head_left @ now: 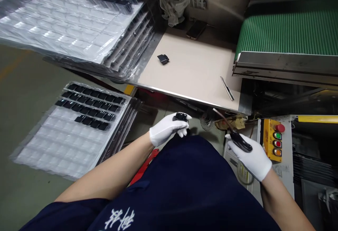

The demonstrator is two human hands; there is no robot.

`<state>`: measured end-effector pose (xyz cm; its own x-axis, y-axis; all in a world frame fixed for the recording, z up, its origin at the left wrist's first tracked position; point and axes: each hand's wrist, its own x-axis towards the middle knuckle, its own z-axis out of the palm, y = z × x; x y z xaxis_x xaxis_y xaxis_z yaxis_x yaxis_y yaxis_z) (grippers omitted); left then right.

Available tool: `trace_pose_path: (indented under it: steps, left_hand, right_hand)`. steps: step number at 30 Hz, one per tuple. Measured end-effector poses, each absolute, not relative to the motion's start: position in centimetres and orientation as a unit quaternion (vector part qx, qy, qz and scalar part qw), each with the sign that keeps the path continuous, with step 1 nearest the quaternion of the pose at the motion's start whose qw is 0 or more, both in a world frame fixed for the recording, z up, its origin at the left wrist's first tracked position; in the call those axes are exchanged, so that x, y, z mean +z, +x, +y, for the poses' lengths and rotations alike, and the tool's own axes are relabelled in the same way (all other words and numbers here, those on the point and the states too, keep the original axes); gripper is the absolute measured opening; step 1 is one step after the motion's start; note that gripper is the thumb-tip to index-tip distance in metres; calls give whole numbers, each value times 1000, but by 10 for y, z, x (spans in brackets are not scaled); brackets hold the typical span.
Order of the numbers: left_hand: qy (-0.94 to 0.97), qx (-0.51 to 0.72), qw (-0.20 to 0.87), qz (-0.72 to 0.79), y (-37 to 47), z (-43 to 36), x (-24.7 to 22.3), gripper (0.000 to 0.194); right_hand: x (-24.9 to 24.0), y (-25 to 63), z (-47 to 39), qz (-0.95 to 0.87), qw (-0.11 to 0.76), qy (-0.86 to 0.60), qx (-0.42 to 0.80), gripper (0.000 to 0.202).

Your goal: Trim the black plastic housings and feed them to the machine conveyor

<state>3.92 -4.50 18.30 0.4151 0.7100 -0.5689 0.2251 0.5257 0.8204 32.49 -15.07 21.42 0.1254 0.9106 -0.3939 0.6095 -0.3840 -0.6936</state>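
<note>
My left hand (171, 129), in a white glove, is closed on a small black plastic part (181, 117) in front of my body. My right hand (248, 155), gloved too, grips the black handle of a tool (241, 142) with a long thin shaft pointing up and left; its exact kind is unclear. Another black plastic part (163, 59) lies on the beige worktop (190, 72). A slim silver utility knife (227, 88) rests near the worktop's right front edge. At lower left, a stack of clear trays (66, 136) carries rows of black parts in its upper pockets.
Upper left, a taller stack of clear trays (79, 23) stands beside the worktop. A phone (196, 29) and a crumpled white glove (174, 7) lie at the back. To the right are a green ribbed conveyor belt (287, 33) and a yellow button box (273, 141).
</note>
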Motion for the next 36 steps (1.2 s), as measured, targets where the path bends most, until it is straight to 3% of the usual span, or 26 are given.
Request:
trace_pose_path:
  steps: [2, 5, 10, 26, 36]
  left_hand:
    - [405, 181, 776, 448, 49, -56, 211, 44]
    - [297, 203, 864, 352, 56, -68, 238, 37]
    - [231, 217, 910, 269, 57, -75, 246, 34]
    - [136, 265, 948, 115, 48, -85, 242, 45]
    - [124, 309, 937, 107, 38, -101, 240, 49]
  right_hand:
    - [231, 317, -144, -502, 256, -700, 438, 32]
    - [254, 308, -135, -489, 296, -665, 481, 29]
    - [266, 304, -129, -495, 337, -625, 500, 29]
    - [256, 307, -127, -494, 316, -616, 526, 28]
    - [248, 307, -132, -521, 286, -591, 545, 25]
